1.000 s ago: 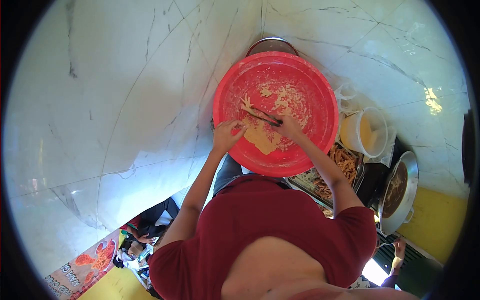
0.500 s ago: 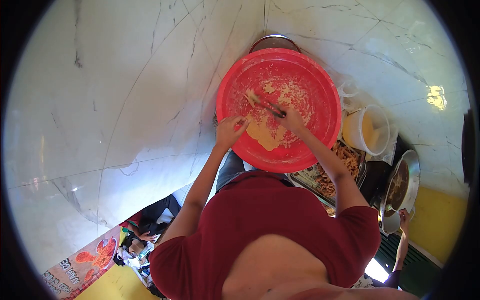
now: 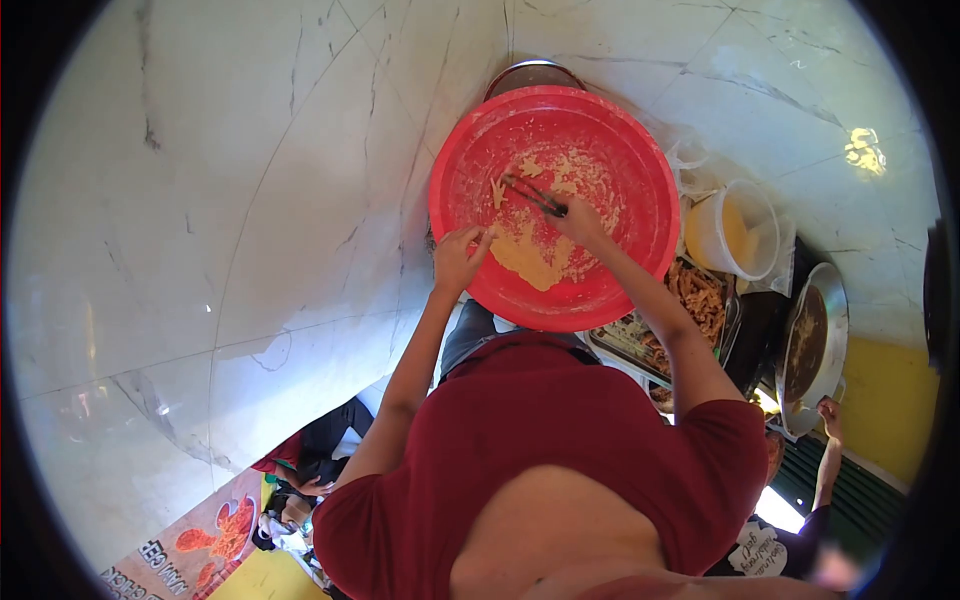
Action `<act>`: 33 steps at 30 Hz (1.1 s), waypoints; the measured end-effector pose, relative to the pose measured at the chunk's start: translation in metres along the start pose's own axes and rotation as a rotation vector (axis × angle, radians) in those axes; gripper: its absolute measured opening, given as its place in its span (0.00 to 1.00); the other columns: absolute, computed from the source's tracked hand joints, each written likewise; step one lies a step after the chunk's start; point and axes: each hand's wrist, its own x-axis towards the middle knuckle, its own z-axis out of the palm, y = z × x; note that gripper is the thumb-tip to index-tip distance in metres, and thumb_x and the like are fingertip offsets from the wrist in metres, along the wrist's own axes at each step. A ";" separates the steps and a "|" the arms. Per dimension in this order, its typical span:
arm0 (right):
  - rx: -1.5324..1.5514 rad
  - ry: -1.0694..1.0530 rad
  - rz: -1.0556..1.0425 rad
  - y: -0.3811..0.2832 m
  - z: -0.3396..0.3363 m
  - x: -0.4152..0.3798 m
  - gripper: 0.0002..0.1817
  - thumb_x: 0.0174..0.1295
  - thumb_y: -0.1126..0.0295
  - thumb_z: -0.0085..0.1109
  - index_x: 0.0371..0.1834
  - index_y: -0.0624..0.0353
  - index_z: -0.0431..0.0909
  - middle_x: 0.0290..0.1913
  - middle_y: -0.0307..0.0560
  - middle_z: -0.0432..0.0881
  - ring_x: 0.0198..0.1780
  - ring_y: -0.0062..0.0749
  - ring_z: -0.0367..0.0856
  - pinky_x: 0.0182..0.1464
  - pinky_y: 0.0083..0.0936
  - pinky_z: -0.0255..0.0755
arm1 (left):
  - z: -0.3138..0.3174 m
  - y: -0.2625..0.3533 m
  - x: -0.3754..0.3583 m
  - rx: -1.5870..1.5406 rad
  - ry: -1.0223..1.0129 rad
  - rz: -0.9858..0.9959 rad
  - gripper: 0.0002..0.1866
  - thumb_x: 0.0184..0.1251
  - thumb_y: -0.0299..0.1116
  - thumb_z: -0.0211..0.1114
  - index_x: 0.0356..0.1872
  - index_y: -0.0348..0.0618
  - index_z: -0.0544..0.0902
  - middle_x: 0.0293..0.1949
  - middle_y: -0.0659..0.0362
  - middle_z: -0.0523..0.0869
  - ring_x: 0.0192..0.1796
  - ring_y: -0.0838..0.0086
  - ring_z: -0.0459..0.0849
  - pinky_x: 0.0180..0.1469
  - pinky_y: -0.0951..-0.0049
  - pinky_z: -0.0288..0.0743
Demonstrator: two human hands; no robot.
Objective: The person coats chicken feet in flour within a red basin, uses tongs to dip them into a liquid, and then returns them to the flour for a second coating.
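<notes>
A large red basin (image 3: 655,235) has yellowish flour or batter mix (image 3: 527,257) clumped in its lower part and smeared over its floor. My right hand (image 3: 582,222) is closed around the handle end of dark tongs (image 3: 535,195), above the middle of the basin. Beside the tongs' tips lies a pale coated strip (image 3: 497,192). Several more coated clumps (image 3: 530,166) are scattered farther back. At the left rim, my left hand (image 3: 460,258) is curled over the edge, fingertips on the inner side.
Right of the basin are a tray of brown fried strips (image 3: 700,290), a clear tub with yellow contents (image 3: 728,235) and a wide pan of brown liquid (image 3: 805,345). Another person's hand (image 3: 829,415) is at the pan's edge. Marbled walls (image 3: 300,180) stand close behind and left.
The tongs' tips have come away from the pale strip, which now lies beside them. My left hand keeps its place on the rim. The whole view has shifted slightly.
</notes>
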 end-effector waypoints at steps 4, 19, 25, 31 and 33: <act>-0.008 -0.046 0.042 0.009 0.007 0.003 0.24 0.49 0.62 0.63 0.52 0.50 0.77 0.26 0.46 0.78 0.29 0.33 0.78 0.34 0.32 0.70 | -0.004 0.003 0.002 -0.015 -0.015 0.019 0.13 0.65 0.41 0.55 0.29 0.46 0.83 0.28 0.56 0.84 0.32 0.63 0.82 0.41 0.66 0.71; -0.156 -0.172 0.119 -0.019 -0.013 0.003 0.26 0.40 0.57 0.69 0.44 0.56 0.79 0.33 0.50 0.81 0.38 0.41 0.81 0.40 0.35 0.73 | -0.005 0.001 0.001 -0.012 -0.029 0.022 0.18 0.68 0.44 0.52 0.28 0.45 0.84 0.29 0.56 0.84 0.33 0.63 0.82 0.39 0.68 0.72; -0.279 -0.048 0.145 -0.020 0.007 0.004 0.21 0.42 0.60 0.67 0.41 0.57 0.79 0.33 0.52 0.82 0.38 0.44 0.82 0.41 0.38 0.74 | -0.004 0.000 0.001 -0.013 -0.031 0.033 0.18 0.68 0.44 0.52 0.28 0.45 0.84 0.28 0.57 0.84 0.31 0.64 0.81 0.39 0.68 0.72; -0.284 0.026 0.071 -0.014 0.027 0.000 0.17 0.48 0.64 0.61 0.42 0.56 0.79 0.30 0.53 0.81 0.37 0.45 0.81 0.40 0.39 0.74 | -0.004 0.000 0.000 -0.021 -0.015 0.056 0.18 0.68 0.44 0.51 0.27 0.45 0.84 0.27 0.57 0.84 0.31 0.64 0.82 0.39 0.68 0.72; -0.280 0.039 0.055 -0.008 0.023 0.000 0.17 0.50 0.63 0.60 0.43 0.55 0.78 0.29 0.53 0.80 0.36 0.45 0.81 0.39 0.39 0.73 | -0.006 0.002 0.000 -0.019 -0.042 0.037 0.18 0.69 0.45 0.51 0.27 0.46 0.84 0.28 0.57 0.84 0.31 0.64 0.82 0.39 0.68 0.72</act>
